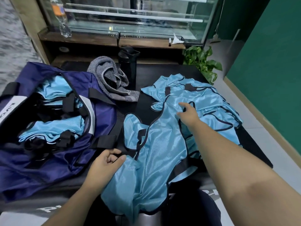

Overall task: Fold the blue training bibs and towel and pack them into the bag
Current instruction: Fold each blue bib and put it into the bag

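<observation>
A shiny light-blue mesh training bib runs lengthwise from bottom centre toward upper right; the left hand pinches its edge, and the right hand lies on it, fingers relaxed.

A green wall stands on the right above pale floor tiles. A glass display case sits behind the black table, with a leafy plant beside it.

One head-worn wide-angle view looks forward and steeply down, close over the black table.
</observation>
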The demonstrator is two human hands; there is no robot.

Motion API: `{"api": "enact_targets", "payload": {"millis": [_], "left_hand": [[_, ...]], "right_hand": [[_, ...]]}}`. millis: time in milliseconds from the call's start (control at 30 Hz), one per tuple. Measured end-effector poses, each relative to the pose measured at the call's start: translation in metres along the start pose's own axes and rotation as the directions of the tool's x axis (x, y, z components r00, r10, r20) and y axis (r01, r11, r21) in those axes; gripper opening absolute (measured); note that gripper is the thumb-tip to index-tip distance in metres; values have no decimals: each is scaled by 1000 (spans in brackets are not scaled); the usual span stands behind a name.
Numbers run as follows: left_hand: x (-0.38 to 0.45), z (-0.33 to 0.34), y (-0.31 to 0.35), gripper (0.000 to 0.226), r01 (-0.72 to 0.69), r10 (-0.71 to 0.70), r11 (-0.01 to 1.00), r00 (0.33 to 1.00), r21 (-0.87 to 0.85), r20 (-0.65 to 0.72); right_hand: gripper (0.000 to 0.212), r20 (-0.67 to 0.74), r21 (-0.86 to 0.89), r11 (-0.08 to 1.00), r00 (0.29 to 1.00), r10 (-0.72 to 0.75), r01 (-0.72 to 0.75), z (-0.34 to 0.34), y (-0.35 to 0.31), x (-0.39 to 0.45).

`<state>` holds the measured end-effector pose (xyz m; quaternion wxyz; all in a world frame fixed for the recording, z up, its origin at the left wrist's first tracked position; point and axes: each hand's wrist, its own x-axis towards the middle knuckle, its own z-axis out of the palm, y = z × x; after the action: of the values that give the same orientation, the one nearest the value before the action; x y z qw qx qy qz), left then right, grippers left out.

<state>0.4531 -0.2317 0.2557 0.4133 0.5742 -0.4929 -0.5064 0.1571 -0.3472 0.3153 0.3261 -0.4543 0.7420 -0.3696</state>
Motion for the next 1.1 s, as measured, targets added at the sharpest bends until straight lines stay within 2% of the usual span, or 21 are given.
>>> {"api": "enact_targets", "payload": {"millis": [233, 333, 400, 467, 600, 700, 767, 833, 900, 967, 1033, 1100], "left_hand": [[-1, -3, 1, 12, -6, 6, 1000, 1000, -11, -6], [-7, -2, 10, 4, 3, -4, 1000, 1000, -19, -23], [-11, -2, 15, 8, -14, 14, 1000, 999, 5, -37], [-15, -1, 18, 12, -22, 24, 999, 998, 39, -51], [-33, 7, 25, 7, -16, 20, 999, 996, 36, -85], [-46, 17, 26, 25, -34, 45, 996, 989, 77, -144], [-54, 24, 32, 37, -87, 108, 982, 987, 165, -123], [-61, 30, 47, 43, -160, 174, 961, 984, 226, -40], [-70, 37, 67, 50, -275, 279, 924, 960, 265, 25], [-78, 45, 87, 56, -422, 430, 854, 902, 306, 44], [-85, 51, 105, 55, -538, 559, 746, 826, 393, 69], [-89, 55, 119, 44, -606, 656, 593, 745, 529, 118]], "right_hand": [[34, -101, -78, 985, 981, -164, 157, -1, -16, -33], [31, -67, -248, 931, 954, -291, 266, -12, -20, -62], [29, -27, -384, 850, 916, -400, 360, -22, -19, -81], [25, -6, -446, 802, 894, -447, 398, -31, -19, -96], [16, -60, -402, 820, 881, -468, 408, -47, -25, -125], [9, -93, -331, 844, 875, -475, 422, -51, -32, -146], [8, -86, -282, 858, 880, -468, 429, -50, -36, -160], [5, -85, -228, 870, 881, -466, 438, -46, -41, -174], [11, -86, -155, 881, 882, -463, 447, -43, -45, -187], [19, -86, -84, 888, 884, -459, 452, -41, -49, -198], [23, -57, -36, 898, 896, -440, 439, -39, -54, -209], [25, -21, 12, 904, 904, -427, 428, -38, -60, -219]]}}
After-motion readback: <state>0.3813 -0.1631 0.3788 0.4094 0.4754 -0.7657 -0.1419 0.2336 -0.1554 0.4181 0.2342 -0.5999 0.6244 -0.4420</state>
